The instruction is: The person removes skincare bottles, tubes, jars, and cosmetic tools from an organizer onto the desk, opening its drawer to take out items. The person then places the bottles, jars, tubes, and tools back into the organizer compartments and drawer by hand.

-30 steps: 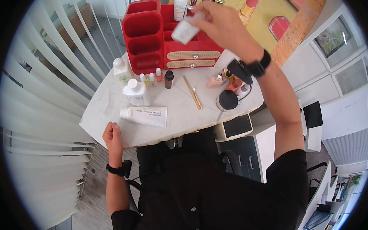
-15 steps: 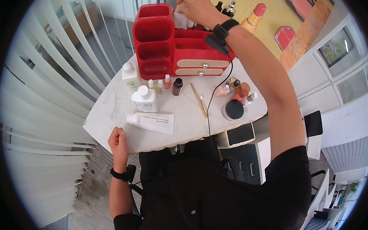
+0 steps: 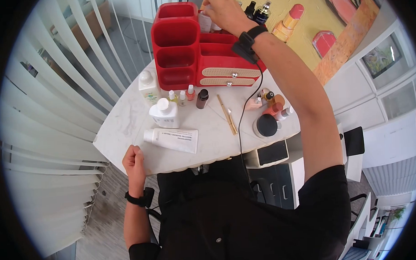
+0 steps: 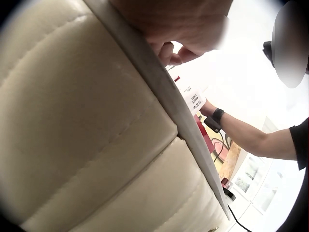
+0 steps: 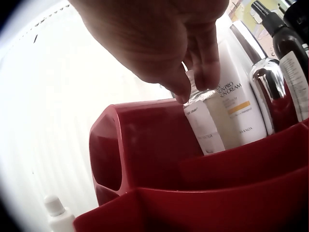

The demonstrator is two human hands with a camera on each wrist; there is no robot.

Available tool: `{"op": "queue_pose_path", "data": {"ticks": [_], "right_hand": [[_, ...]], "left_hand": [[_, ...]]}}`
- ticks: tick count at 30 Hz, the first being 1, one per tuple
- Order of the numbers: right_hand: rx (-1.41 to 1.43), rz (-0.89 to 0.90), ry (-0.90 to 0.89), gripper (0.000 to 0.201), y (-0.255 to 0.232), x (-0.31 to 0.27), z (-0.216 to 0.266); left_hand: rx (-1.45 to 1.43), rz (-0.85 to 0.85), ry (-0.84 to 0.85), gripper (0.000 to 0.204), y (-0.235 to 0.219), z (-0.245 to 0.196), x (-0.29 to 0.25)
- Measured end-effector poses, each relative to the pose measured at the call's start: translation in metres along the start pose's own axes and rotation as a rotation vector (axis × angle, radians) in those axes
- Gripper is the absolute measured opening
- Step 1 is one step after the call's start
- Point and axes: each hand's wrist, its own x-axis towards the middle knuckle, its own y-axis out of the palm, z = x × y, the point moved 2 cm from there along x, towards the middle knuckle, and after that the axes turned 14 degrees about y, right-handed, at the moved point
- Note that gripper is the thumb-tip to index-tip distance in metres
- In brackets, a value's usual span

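Note:
My right hand [image 3: 229, 12] reaches over the back of the red organizer [image 3: 175, 51]. In the right wrist view its thumb and fingers pinch the top of a small clear bottle [image 5: 205, 128] with a white label. That bottle stands low in the organizer's back compartment, beside a white sun cream tube [image 5: 244, 108]; its base is hidden by the red wall. My left hand [image 3: 134, 161] rests at the table's front left edge with fingers loosely curled and nothing in them. Nearest to it lies a white cream tube [image 3: 171, 140].
White pump-style bottles [image 3: 164, 115] and small nail polish bottles [image 3: 190, 92] stand left on the marble table [image 3: 208, 146]. Thin gold sticks [image 3: 226, 114] lie mid-table. A black-lidded jar [image 3: 265, 125] stands right. A cable [image 3: 241, 142] hangs from my right wrist across the table.
My right hand has carried the small bottle back and down behind the organizer's front compartments, then stayed there. The view has shifted slightly. My left hand has stayed by the table edge.

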Motion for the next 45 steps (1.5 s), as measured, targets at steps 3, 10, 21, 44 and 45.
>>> {"op": "queue_pose_path", "data": {"ticks": [3, 10, 21, 44, 45], "right_hand": [[0.107, 0.038, 0.078, 0.011, -0.011, 0.000, 0.010], [0.091, 0.042, 0.054, 0.015, -0.013, -0.004, 0.013], [0.194, -0.068, 0.049, 0.021, -0.046, -0.018, 0.017], [-0.234, 0.189, 0.274, 0.040, -0.011, 0.009, 0.012], [-0.234, 0.170, 0.272, 0.039, -0.007, 0.010, 0.010]], "left_hand": [[-0.005, 0.003, 0.012, 0.025, 0.000, 0.000, 0.000], [0.005, -0.005, -0.004, 0.025, 0.000, 0.002, 0.000], [0.037, 0.000, -0.014, 0.026, 0.001, -0.002, 0.001], [0.029, -0.008, 0.014, 0.025, 0.000, 0.004, 0.000], [0.022, -0.005, 0.016, 0.025, 0.000, 0.004, 0.000]]}}
